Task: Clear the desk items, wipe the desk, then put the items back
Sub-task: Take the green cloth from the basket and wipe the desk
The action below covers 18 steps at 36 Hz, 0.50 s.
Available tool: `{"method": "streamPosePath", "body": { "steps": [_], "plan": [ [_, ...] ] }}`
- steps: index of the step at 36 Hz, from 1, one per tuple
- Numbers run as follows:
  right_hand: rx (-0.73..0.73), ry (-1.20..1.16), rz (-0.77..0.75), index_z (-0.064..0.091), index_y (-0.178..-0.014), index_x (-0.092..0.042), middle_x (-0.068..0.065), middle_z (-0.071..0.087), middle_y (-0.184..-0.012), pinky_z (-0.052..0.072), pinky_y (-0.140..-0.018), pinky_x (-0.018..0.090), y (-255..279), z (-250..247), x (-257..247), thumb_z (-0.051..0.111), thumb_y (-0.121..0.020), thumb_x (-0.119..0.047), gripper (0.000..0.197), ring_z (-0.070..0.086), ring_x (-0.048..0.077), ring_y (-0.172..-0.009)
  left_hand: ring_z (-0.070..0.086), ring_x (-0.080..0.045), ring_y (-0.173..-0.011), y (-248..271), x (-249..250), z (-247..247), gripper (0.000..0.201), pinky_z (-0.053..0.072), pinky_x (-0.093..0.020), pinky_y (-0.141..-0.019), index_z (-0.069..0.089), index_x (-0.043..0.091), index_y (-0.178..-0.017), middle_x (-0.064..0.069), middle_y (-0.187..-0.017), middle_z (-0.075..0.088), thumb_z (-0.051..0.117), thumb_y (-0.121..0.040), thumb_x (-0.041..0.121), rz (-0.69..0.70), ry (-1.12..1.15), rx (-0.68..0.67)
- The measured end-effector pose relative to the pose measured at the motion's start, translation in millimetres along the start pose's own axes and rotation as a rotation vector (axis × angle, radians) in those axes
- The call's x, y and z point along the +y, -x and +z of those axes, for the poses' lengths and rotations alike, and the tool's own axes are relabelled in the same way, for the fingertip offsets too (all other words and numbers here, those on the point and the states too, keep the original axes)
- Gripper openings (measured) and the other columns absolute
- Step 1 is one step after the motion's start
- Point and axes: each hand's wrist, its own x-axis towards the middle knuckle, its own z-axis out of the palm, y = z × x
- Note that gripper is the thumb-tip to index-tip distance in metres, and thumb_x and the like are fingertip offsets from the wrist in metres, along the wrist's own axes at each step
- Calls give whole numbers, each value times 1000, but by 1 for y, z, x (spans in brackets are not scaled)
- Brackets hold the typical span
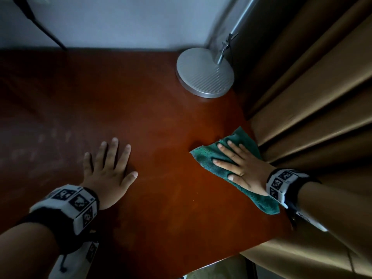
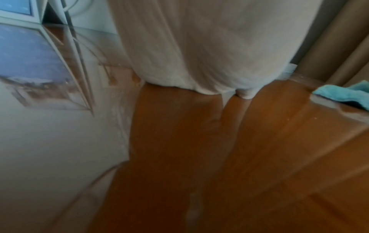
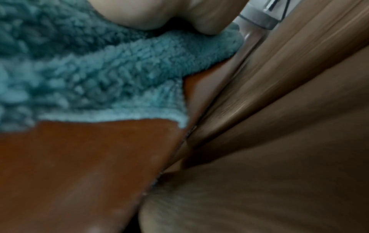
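The brown table [image 1: 151,121] fills most of the head view. Its top is bare apart from what the hands bring to it and one fixture at the back, so the step in hand looks like the wipe, with the items yet to come back. Along the right edge hangs a tan curtain [image 1: 314,93], its folds touching the table's side. A silver lamp [image 1: 203,71] stands on its round base in the far right corner, close to the curtain.

A green cloth [image 1: 203,158] lies flat on the table near the right edge, just beside the curtain. The right hand [image 1: 245,170] presses down on it with fingers straight and spread, gripping nothing. The left hand [image 1: 108,172] rests flat on bare wood well to the left of the cloth, fingers also spread, holding nothing. It probably serves as a brace.

To do this well, the palm should stay flat so the whole cloth bears on the wood, and the strokes should overlap. Faint pale marks [image 1: 40,137] show on the left part of the top, so that side likely needs passes too. Near the edge, the cloth could snag the curtain folds. Around the lamp, the wipe should skirt the base closely.
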Motion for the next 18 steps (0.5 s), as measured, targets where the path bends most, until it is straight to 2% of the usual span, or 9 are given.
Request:
{"method": "streamPosePath", "body": {
  "steps": [3,5,6,8,10,12,14,16,18],
  "plan": [
    [10,-96,36,-16,-143,-48,-8,-17,-158,-11,-117,40,-2,1,-7,3,-98,-50,49,-20,22,-145,-33,-24,-139,-1,0,1,69,-12,-50,-114,-40,28,-130,2,-141,-47,8,-93,59,-8,-4,-15],
    [96,-224,51,-2,-149,-36,-8,0,-157,-1,-119,40,-5,-6,-17,17,-97,-38,55,-9,21,-146,-34,-23,-138,-1,0,1,67,-13,-50,-114,-42,30,-126,3,-138,-50,10,-93,58,-7,-3,-17],
    [141,-297,62,4,-148,-30,-12,3,-155,0,-120,34,-5,-10,-22,21,-97,-33,54,-7,15,-145,-34,-23,-138,-1,0,0,67,-13,-50,-113,-43,30,-125,4,-136,-51,10,-93,58,-6,-2,-20],
    [142,-479,105,10,-141,-34,-22,-1,-148,-2,-119,21,-4,-19,-30,29,-102,-24,45,-9,4,-140,-34,-23,-138,-1,0,0,67,-13,-50,-113,-43,30,-125,2,-140,-50,9,-93,58,-10,-3,-25],
    [81,-560,79,10,-138,-41,-19,-2,-149,2,-118,20,-5,-27,-40,36,-101,-16,52,-10,0,-139,-34,-24,-138,-1,0,0,68,-13,-50,-114,-43,29,-125,0,-144,-46,9,-93,58,-16,-8,-25],
    [90,-521,-50,13,-142,-34,-15,3,-150,-5,-114,10,-8,-29,-56,40,-99,-11,55,-13,-13,-136,-33,-24,-139,0,1,0,68,-13,-50,-114,-43,28,-125,-1,-145,-45,10,-93,58,-18,-7,-15],
    [125,-537,-147,22,-145,-25,-17,7,-148,-10,-111,6,-12,-28,-72,36,-100,-18,47,-16,-20,-133,-31,-24,-139,0,1,0,69,-12,-50,-114,-43,27,-125,-1,-146,-43,11,-93,58,-21,0,-4],
    [130,-561,-170,19,-146,-27,-18,9,-150,-10,-115,14,-14,-30,-86,24,-100,-36,47,-12,-13,-139,-31,-23,-140,1,1,0,70,-12,-50,-114,-42,27,-125,-1,-148,-41,13,-93,58,-20,12,5],
    [98,-532,-216,13,-146,-31,-20,5,-153,-12,-117,21,-16,-31,-97,16,-97,-44,51,-12,-2,-144,-31,-23,-140,1,1,0,70,-12,-50,-114,-42,27,-124,0,-148,-41,12,-94,58,-18,13,4]
  ]
}}
